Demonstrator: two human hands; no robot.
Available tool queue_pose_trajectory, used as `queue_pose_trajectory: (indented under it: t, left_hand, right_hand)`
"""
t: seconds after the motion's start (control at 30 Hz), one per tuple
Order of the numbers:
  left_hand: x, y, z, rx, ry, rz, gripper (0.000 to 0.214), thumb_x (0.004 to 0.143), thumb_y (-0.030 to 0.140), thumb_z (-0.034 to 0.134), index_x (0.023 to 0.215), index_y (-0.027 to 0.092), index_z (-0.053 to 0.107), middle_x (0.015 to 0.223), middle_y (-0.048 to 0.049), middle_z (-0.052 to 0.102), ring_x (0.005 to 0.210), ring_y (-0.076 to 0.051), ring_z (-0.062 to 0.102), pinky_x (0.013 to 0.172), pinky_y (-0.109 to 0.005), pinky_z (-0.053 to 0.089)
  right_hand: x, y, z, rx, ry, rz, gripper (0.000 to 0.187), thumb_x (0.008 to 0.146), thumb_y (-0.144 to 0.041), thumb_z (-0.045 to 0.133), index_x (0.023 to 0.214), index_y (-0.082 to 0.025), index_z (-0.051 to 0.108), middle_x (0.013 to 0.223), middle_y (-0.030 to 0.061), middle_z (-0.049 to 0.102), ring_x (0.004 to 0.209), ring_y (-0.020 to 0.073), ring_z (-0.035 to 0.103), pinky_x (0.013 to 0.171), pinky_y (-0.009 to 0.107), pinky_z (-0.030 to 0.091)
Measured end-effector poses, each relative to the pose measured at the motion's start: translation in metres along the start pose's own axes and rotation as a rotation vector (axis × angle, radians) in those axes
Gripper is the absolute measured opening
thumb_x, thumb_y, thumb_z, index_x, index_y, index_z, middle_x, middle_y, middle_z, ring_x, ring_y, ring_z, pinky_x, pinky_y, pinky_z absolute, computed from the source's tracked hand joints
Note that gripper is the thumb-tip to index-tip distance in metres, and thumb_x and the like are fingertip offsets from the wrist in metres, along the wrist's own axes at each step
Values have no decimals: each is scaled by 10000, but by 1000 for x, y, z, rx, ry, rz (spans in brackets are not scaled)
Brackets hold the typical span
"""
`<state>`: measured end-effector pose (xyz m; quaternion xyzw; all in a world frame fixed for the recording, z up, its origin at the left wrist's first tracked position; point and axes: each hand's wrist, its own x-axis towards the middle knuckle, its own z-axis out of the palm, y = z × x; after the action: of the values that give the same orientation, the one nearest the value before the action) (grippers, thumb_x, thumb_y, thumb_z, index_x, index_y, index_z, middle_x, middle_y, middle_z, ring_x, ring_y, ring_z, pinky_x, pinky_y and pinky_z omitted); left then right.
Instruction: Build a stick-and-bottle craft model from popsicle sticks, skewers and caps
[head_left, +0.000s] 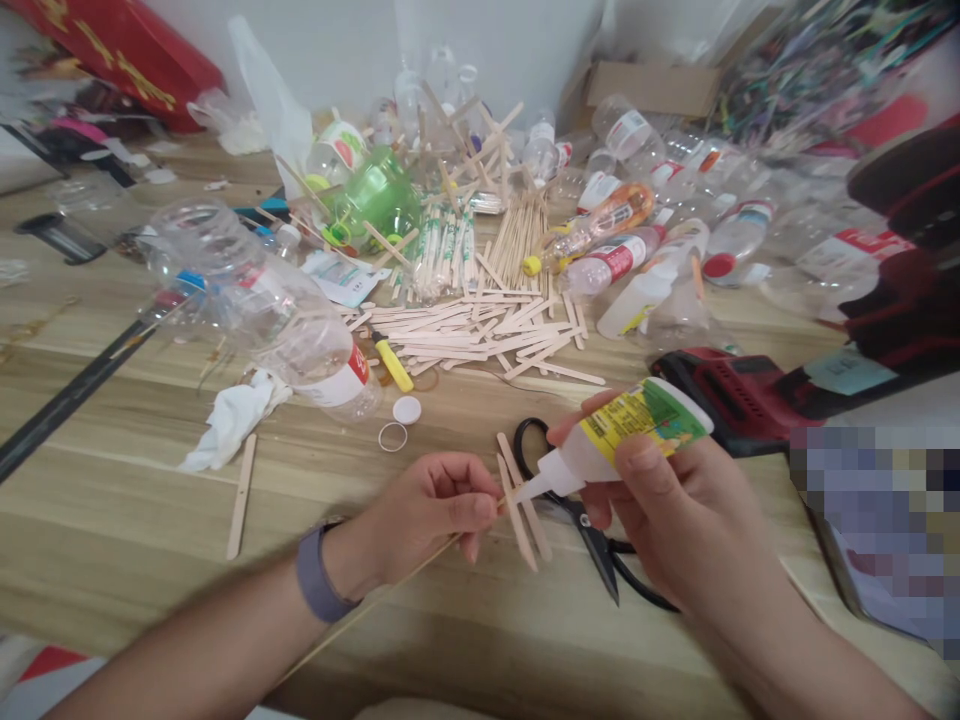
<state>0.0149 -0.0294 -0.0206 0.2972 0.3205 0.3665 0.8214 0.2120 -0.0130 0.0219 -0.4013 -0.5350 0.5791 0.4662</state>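
Observation:
My right hand (667, 510) is wrapped round a white glue bottle (622, 435) with a yellow-green label. Its nozzle points left and touches a small piece made of two ice-cream sticks (521, 500). My left hand (431, 510), with a grey band on the wrist, pinches a thin wooden skewer (405, 580) on which the stick piece sits. Black scissors (592, 530) lie on the wooden table (112, 520) just under both hands.
A heap of loose ice-cream sticks (472, 335) lies ahead, with skewers and several empty plastic bottles (300, 340) behind and beside it. A red tool (735, 395) sits to the right. A crumpled tissue (232, 420), a single stick (241, 495) and a white cap (406, 409) lie to the left.

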Motion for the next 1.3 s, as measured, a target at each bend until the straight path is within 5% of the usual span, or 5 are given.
queue_pose_trajectory:
  t: [0.17, 0.73, 1.3]
  left_hand:
    - [-1, 1, 2, 6, 1, 12, 360, 659, 423, 822, 666, 136, 603, 562, 43, 561, 385, -28, 412, 405, -180, 292]
    - [-2, -4, 1, -1, -101, -20, 359, 737, 460, 758, 708, 141, 597, 505, 43, 552, 384, -51, 424, 418, -190, 292]
    - [-2, -1, 2, 67, -8, -44, 431, 614, 493, 826, 678, 146, 579, 557, 52, 551, 386, -42, 450, 414, -183, 287]
  right_hand:
    - [0, -6, -1, -7, 90, -44, 246, 888, -470, 587, 960, -243, 651, 857, 25, 661, 508, 89, 507, 426, 198, 407]
    - [-1, 0, 0, 16, 31, -53, 211, 909, -455, 564, 1011, -275, 606, 912, -3, 656, 534, 87, 527, 459, 197, 447]
    - [-1, 1, -1, 7, 14, -18, 184, 919, -427, 559, 1005, -273, 611, 906, -12, 646, 519, 63, 514, 445, 170, 420]
